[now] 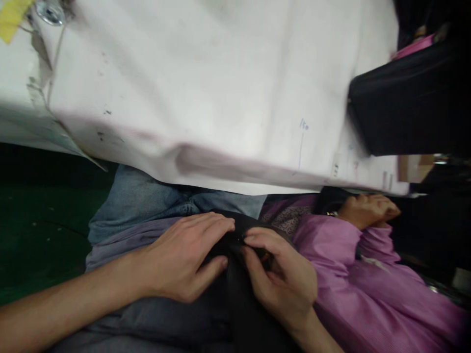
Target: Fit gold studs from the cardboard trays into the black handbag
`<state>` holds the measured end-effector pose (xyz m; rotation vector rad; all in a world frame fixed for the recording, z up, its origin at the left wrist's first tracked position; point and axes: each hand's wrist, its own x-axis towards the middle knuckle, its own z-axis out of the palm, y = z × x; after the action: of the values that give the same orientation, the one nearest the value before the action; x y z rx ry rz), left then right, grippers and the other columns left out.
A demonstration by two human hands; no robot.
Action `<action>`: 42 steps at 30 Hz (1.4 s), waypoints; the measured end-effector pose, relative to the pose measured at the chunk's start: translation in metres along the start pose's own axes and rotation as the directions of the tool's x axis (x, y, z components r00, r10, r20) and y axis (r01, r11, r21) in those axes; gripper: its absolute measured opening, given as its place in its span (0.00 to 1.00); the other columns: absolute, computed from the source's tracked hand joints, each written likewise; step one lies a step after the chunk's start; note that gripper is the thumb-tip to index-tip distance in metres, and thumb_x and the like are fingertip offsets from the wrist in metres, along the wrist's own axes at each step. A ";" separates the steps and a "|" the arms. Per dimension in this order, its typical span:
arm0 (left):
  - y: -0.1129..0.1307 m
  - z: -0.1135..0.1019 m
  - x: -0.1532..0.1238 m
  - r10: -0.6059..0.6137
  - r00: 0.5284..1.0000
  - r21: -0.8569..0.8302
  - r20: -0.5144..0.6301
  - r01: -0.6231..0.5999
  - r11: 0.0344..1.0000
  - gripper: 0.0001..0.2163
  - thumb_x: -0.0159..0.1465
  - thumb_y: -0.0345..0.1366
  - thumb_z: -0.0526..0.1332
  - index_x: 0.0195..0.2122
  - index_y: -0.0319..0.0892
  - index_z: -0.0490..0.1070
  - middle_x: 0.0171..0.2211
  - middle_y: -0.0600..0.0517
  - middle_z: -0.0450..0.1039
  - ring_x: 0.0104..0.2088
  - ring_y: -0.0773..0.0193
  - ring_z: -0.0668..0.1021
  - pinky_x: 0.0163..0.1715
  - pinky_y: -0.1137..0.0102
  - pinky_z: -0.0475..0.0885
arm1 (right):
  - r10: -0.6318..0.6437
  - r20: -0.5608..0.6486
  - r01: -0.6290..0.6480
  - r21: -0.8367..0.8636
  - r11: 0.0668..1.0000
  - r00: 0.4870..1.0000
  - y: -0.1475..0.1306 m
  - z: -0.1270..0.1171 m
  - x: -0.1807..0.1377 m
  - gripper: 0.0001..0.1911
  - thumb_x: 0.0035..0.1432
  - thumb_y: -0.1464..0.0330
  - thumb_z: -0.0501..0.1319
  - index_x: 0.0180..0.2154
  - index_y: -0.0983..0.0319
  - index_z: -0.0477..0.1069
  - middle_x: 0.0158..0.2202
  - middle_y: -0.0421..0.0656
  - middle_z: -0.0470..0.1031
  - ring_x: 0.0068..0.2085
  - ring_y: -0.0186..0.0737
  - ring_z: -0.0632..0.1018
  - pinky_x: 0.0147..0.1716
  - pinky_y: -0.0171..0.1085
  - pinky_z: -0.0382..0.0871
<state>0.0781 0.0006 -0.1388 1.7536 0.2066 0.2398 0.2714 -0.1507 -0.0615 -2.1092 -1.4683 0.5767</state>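
Black fabric (245, 314) lies over the denim-clad lap (147, 201), the right hand (285, 274) pinching it; whether the left hand (187, 255), just beside, grips or merely rests on it, I cannot tell. A loose left hold could let the fabric slip or pucker.

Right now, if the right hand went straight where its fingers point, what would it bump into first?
Past the black cloth at its fingertips, the right hand would probably bump the left hand, just ahead, though their exact heights are hard to judge.
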 end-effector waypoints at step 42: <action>0.032 -0.036 0.048 -0.583 0.782 -0.252 0.221 0.623 0.741 0.09 0.68 0.32 0.60 0.48 0.40 0.74 0.32 0.58 0.63 0.32 0.64 0.64 0.33 0.69 0.60 | -0.087 0.421 -0.056 0.317 0.947 0.903 0.013 0.007 0.074 0.18 0.61 0.77 0.67 0.53 0.61 0.81 0.51 0.47 0.89 0.50 0.47 0.87 0.50 0.40 0.76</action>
<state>0.1152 0.0410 -0.0980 1.2929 0.6023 -0.3080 0.3010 -0.0835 -0.0798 -1.7782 -1.4855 1.2535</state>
